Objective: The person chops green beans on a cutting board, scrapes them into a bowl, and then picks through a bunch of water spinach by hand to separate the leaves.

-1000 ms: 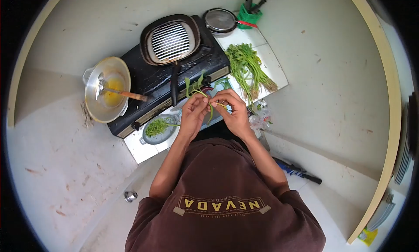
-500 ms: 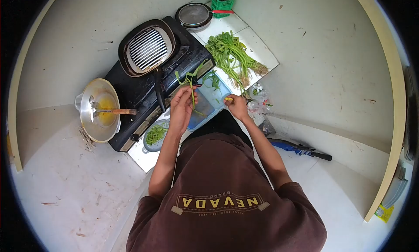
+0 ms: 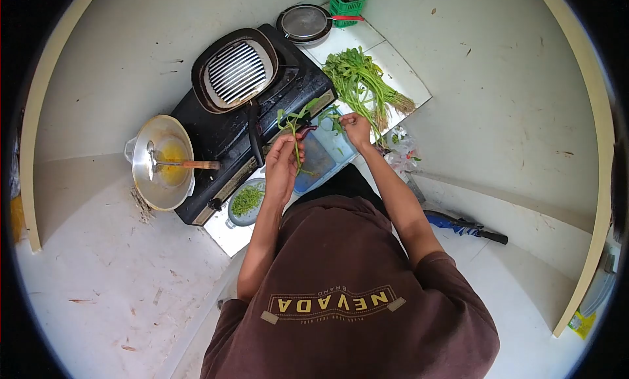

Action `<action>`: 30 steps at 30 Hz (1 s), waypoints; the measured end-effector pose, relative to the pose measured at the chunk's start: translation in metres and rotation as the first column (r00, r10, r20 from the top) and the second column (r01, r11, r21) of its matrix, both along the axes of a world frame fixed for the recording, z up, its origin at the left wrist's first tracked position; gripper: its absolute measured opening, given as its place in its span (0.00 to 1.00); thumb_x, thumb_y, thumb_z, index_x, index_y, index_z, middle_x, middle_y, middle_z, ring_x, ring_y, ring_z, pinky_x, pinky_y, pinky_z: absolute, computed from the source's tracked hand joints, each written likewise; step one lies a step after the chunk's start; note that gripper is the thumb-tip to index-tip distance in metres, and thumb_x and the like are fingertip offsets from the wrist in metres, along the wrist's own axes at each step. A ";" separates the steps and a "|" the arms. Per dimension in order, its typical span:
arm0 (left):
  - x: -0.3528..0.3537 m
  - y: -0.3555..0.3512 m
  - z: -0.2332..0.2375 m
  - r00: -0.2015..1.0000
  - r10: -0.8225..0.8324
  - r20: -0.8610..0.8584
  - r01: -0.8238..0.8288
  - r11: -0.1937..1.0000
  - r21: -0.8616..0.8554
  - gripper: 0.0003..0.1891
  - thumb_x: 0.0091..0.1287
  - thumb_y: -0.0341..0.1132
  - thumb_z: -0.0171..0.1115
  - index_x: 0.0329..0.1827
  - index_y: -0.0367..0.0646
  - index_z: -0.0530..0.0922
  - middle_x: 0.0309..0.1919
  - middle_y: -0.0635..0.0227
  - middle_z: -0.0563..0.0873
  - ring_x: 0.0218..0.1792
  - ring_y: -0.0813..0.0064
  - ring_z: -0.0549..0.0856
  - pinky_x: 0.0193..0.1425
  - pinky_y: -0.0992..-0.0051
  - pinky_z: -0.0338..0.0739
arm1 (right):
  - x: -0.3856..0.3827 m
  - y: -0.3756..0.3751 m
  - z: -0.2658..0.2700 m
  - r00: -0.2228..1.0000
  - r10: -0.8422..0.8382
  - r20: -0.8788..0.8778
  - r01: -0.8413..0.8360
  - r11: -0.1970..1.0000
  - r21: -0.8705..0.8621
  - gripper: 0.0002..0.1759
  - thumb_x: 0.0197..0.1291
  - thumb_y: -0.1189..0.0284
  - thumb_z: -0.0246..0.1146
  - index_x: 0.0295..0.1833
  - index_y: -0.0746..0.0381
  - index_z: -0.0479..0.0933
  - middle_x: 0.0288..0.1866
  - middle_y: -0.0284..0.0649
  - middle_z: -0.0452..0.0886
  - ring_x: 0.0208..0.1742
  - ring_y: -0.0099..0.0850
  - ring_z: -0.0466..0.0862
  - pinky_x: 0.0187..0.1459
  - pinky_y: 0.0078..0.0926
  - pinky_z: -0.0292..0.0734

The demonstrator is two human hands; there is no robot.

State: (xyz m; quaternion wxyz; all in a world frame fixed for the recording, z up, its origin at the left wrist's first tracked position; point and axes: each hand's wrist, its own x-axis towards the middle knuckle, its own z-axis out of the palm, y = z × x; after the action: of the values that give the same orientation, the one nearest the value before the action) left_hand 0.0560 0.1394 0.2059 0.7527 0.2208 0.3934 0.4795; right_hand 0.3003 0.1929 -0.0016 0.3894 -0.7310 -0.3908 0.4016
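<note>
My left hand is closed round a green leafy stem, held upright above the left part of a blue tray. A small dark object, too small to name, shows beside its fingertips. Over the tray's right side is my right hand, its fingers pinched together near some loose leaves; what it holds, if anything, is too small to make out. Behind it, a bunch of leafy greens with roots lies on the white tiles.
A black stove carries a square grill pan and a metal pot with a wooden-handled utensil. Chopped greens fill a grey dish. A round strainer, a green basket and plastic bags stand around.
My right hand has moved up and away from me, to the loose leaves, and the yellowish piece at its fingertips no longer shows. My left hand still holds the stem. The view has shifted slightly.
</note>
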 end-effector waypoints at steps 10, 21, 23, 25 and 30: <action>0.014 0.003 0.001 0.998 -0.028 -0.058 0.030 0.999 0.029 0.07 0.78 0.34 0.58 0.51 0.43 0.80 0.43 0.70 0.83 0.42 0.79 0.80 0.48 0.74 0.77 | -0.030 -0.049 0.124 0.990 0.140 -0.032 -0.134 0.980 0.146 0.12 0.66 0.69 0.68 0.50 0.64 0.85 0.44 0.45 0.86 0.39 0.28 0.81 0.46 0.28 0.77; 0.031 -0.005 0.004 0.953 -0.166 -0.255 0.218 0.957 0.191 0.07 0.77 0.29 0.59 0.52 0.38 0.80 0.43 0.68 0.85 0.46 0.79 0.84 0.52 0.73 0.83 | -0.068 -0.062 0.211 0.885 0.235 -0.401 -0.087 0.931 0.354 0.14 0.69 0.69 0.69 0.52 0.70 0.83 0.31 0.33 0.82 0.30 0.19 0.81 0.30 0.18 0.78; 0.033 -0.009 0.005 0.967 -0.155 -0.201 0.187 0.971 0.149 0.07 0.77 0.29 0.58 0.54 0.38 0.79 0.45 0.68 0.84 0.47 0.78 0.84 0.54 0.70 0.85 | -0.066 -0.066 0.218 0.851 0.213 -0.480 -0.091 0.960 0.265 0.12 0.68 0.72 0.70 0.50 0.70 0.83 0.35 0.33 0.84 0.33 0.19 0.81 0.35 0.18 0.76; 0.036 -0.012 -0.001 0.981 -0.145 -0.128 0.160 0.981 0.112 0.08 0.78 0.29 0.58 0.55 0.38 0.78 0.46 0.67 0.84 0.47 0.78 0.84 0.56 0.66 0.87 | -0.064 -0.069 0.220 0.826 0.184 -0.532 -0.085 0.975 0.206 0.11 0.67 0.74 0.71 0.50 0.70 0.83 0.36 0.34 0.85 0.34 0.19 0.80 0.38 0.17 0.76; 0.039 -0.017 0.002 0.985 -0.173 -0.016 0.173 0.985 0.010 0.08 0.78 0.31 0.58 0.54 0.39 0.78 0.47 0.68 0.83 0.49 0.77 0.84 0.58 0.61 0.87 | -0.063 -0.076 0.212 0.829 0.144 -0.540 -0.032 0.977 0.211 0.09 0.66 0.74 0.71 0.47 0.67 0.83 0.37 0.34 0.85 0.34 0.19 0.81 0.37 0.17 0.76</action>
State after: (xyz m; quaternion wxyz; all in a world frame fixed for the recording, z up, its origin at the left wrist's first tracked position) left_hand 0.0946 0.1223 0.2077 0.7872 0.2620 0.3755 0.4130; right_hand 0.2375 0.1167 0.2100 0.5357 -0.5237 -0.3320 0.5731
